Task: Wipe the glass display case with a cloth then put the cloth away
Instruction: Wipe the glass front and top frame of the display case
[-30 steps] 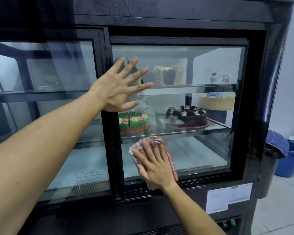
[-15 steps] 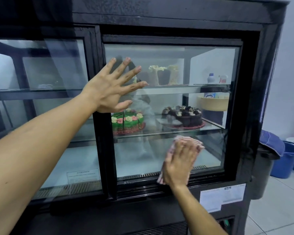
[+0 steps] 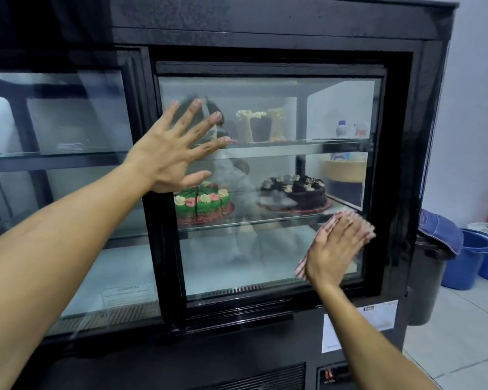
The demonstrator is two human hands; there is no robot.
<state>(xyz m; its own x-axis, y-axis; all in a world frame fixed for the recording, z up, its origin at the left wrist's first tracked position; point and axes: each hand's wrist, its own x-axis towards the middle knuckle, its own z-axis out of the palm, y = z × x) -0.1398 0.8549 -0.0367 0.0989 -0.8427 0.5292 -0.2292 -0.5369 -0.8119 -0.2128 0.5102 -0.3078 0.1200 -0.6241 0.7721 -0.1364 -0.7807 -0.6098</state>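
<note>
A black-framed glass display case (image 3: 400, 170) fills the view, with two sliding glass doors. My left hand (image 3: 178, 153) lies flat with spread fingers on the upper left of the right door's glass (image 3: 251, 257). My right hand (image 3: 333, 249) presses a red-and-white checked cloth (image 3: 300, 270) flat against the lower right corner of the same pane. Only the cloth's edges show around the hand. Inside sit a green cake (image 3: 202, 202) and a chocolate cake (image 3: 296, 194) on the middle shelf.
A tall cream cake (image 3: 261, 125) stands on the top shelf, bottles (image 3: 343, 129) and a tan bowl (image 3: 345, 170) behind it. To the right of the case stand a dark bin (image 3: 428, 277) with a blue cloth on it and blue buckets (image 3: 468, 257) on the tiled floor.
My right hand has slid the cloth rightward along the lower glass, from the lower middle to the lower right corner. My left hand has stayed flat on the glass.
</note>
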